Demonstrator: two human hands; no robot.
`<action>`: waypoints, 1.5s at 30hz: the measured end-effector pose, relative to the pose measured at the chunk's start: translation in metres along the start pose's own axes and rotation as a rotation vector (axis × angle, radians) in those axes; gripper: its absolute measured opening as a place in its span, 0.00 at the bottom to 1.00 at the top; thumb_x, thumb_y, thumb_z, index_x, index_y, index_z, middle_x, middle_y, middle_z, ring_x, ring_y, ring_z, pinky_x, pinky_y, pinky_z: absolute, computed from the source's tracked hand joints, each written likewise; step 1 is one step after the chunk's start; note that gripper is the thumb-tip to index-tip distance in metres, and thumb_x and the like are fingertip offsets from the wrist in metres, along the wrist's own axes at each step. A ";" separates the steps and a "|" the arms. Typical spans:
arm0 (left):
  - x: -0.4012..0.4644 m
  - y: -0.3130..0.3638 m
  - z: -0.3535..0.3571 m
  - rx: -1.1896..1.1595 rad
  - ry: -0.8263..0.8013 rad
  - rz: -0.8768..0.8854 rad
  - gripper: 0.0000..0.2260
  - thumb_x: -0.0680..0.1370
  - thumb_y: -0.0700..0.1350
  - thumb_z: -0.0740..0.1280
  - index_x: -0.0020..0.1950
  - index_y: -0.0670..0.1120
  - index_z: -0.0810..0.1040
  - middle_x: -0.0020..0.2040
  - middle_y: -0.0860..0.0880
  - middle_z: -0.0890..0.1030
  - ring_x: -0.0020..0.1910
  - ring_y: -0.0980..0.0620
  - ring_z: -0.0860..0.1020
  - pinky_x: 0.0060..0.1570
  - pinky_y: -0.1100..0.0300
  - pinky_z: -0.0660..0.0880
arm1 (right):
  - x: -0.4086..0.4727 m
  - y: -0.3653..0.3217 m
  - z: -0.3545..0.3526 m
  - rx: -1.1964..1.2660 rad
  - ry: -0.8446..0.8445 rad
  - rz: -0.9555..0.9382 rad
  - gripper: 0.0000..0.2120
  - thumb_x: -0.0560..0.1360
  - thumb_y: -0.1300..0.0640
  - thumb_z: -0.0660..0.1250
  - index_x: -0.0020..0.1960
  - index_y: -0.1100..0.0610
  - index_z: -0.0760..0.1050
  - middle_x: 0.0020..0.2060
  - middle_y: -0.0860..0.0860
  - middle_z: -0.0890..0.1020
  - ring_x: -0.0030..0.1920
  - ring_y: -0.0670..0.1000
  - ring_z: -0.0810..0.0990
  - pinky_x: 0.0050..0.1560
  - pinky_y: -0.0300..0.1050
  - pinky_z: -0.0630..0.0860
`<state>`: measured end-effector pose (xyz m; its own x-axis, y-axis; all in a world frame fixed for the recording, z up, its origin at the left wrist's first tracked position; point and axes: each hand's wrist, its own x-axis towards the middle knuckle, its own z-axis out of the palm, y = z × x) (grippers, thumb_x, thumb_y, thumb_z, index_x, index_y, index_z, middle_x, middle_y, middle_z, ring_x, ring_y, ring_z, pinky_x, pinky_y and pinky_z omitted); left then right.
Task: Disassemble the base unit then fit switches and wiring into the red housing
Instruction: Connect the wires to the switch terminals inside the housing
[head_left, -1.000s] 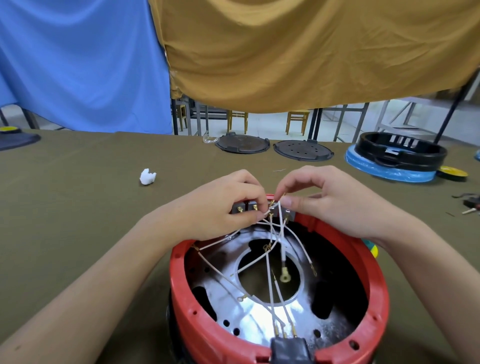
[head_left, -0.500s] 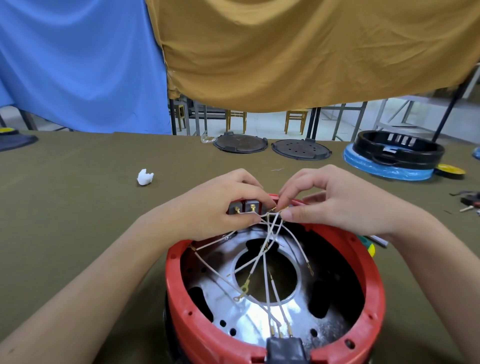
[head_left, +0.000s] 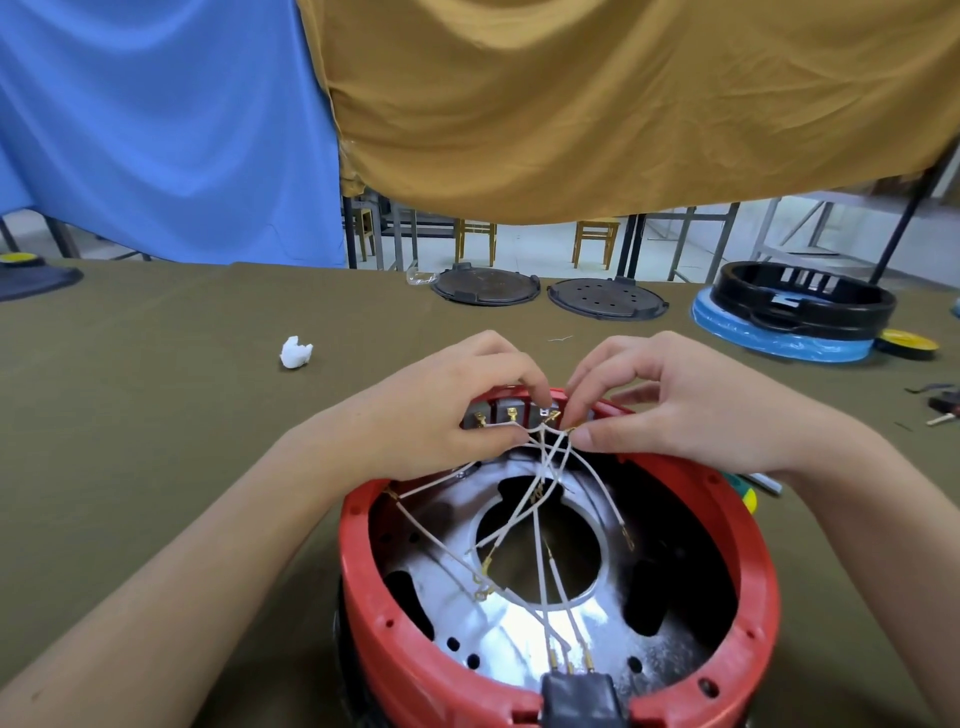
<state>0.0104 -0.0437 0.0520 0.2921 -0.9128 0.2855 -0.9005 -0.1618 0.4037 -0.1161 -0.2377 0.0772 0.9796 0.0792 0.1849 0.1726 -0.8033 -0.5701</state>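
Here, table (head_left: 156, 467) under olive cloth, blue and mustard drapes hung behind it. Red housing (head_left: 753, 597) sits at the near edge, open side up, silvery plate with a round hole inside. Far right: black ring (head_left: 802, 299) on a blue disc; two dark round lids (head_left: 485, 286) at the far edge. Both hands work at the housing's far rim. Left hand (head_left: 436, 415), fingers curled, grip clamped on the switches (head_left: 506, 415) seated at the rim, brass tabs showing. Right hand (head_left: 691, 410) pinches white wires (head_left: 540, 525) just beside the switches, thumb and forefinger together on them. Wires fan down across the plate; several end in a black plug block (head_left: 579, 699) at the near rim, others hang loose with brass terminals. White crumpled scrap (head_left: 296, 352) lies well left.
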 end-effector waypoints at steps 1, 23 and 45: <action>0.000 0.000 0.000 0.006 -0.003 0.001 0.08 0.78 0.47 0.70 0.55 0.57 0.78 0.59 0.57 0.71 0.56 0.63 0.74 0.57 0.64 0.71 | 0.000 0.000 0.000 0.002 -0.001 -0.001 0.03 0.69 0.48 0.76 0.42 0.43 0.84 0.50 0.40 0.79 0.54 0.42 0.79 0.62 0.54 0.74; 0.001 0.003 0.001 0.005 0.023 -0.023 0.07 0.77 0.46 0.70 0.44 0.58 0.78 0.57 0.57 0.73 0.50 0.61 0.74 0.51 0.68 0.71 | 0.002 -0.002 0.012 -0.169 0.178 0.096 0.12 0.65 0.34 0.71 0.41 0.41 0.82 0.50 0.36 0.76 0.54 0.39 0.75 0.59 0.48 0.73; 0.001 0.004 0.000 -0.009 0.016 -0.025 0.06 0.75 0.47 0.72 0.42 0.58 0.79 0.59 0.57 0.72 0.56 0.60 0.75 0.58 0.58 0.73 | 0.004 -0.008 0.028 -0.315 0.224 -0.022 0.02 0.69 0.52 0.75 0.38 0.46 0.83 0.49 0.37 0.77 0.51 0.41 0.72 0.51 0.35 0.67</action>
<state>0.0077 -0.0454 0.0542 0.3199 -0.9023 0.2891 -0.8899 -0.1814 0.4185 -0.1102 -0.2141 0.0601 0.9229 -0.0042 0.3850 0.1192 -0.9477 -0.2962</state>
